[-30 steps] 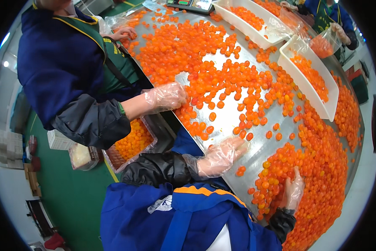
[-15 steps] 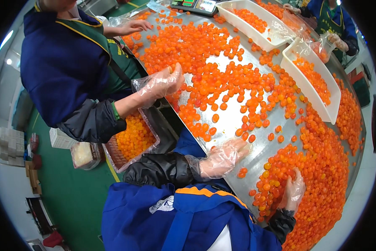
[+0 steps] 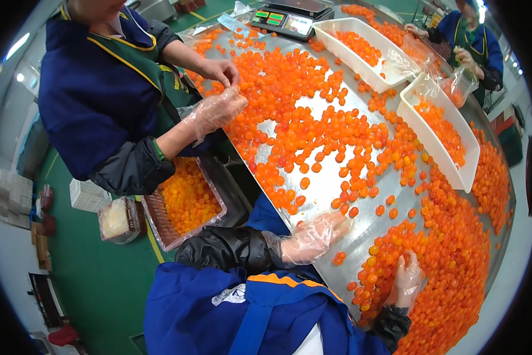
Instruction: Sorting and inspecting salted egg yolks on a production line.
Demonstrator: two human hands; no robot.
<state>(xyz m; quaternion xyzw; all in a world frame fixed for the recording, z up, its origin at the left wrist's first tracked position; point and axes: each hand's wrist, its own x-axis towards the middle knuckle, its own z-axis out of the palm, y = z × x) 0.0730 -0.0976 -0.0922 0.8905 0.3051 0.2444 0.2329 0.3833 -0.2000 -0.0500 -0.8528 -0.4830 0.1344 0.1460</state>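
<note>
- The left hand [image 3: 312, 238], in a clear plastic glove, is laid over the near edge of the metal table [image 3: 369, 220], with its fingers mostly straight and close together; no fruit is seen in it, though its underside is hidden.
- The right hand [image 3: 407, 280], also gloved, is set among the small orange fruits [image 3: 455, 260], its fingers partly spread and slightly bent; whether any fruit is gripped beneath it cannot be told.
- The fruits are heaped thickly around and to the right of the right hand, and are spread more thinly across the table beyond the left hand; a few yellower ones are seen left of the right hand.
- Fruits are also held in two long white trays [image 3: 464, 174] on the far side, near a scale [image 3: 283, 23].
- At the left, a co-worker's gloved hand [image 3: 215, 111] and bare hand [image 3: 221, 72] are brought together above the table edge.
- Below them, yellow-orange fruits are held in a plastic-lined crate [image 3: 156, 222].
</note>
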